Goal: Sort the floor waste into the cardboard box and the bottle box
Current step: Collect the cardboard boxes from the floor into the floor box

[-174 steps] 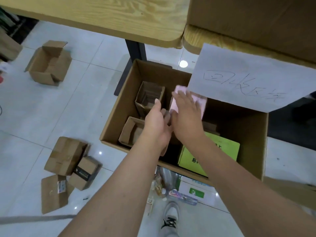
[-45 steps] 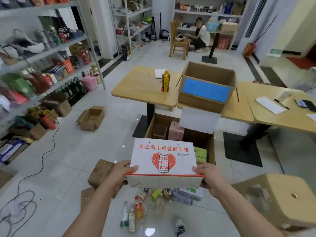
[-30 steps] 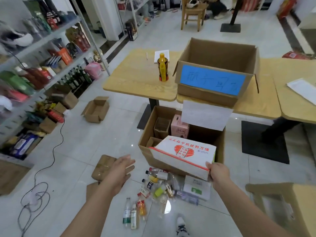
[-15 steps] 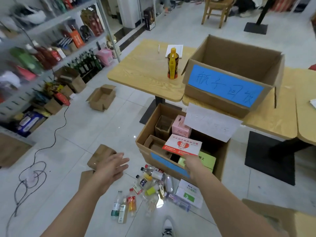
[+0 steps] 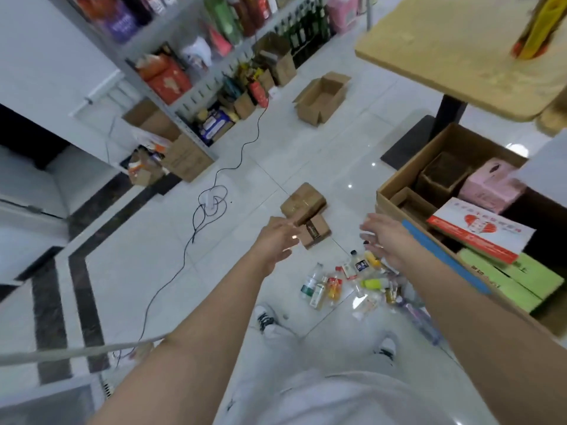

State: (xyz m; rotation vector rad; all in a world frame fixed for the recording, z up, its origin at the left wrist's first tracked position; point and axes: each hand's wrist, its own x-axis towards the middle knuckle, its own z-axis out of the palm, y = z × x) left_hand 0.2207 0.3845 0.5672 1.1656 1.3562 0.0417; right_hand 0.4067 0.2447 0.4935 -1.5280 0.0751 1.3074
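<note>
Just beyond the left fingers (image 5: 287, 227), two small cardboard boxes (image 5: 303, 202).

No wording legible; blur takes every line. Item one: white flat box (image 5: 478, 231) lying in my cardboard box (image 5: 387, 207), printed with a red heart, a row of red characters above it and a red band along one edge; characters unreadable. Item two: green carton (image 5: 521, 280) partly under it, dark print near the edge, unreadable. Item three: pink carton (image 5: 491, 185) at the back of the same box, faint marking, unreadable. Item four: blue strip (image 5: 445, 256) on the box's front wall, writing not discernible. Item five: bottles (image 5: 346, 280) on the floor, coloured labels too small. Item six: shelf packaging (image 5: 165, 78), blurred.
</note>
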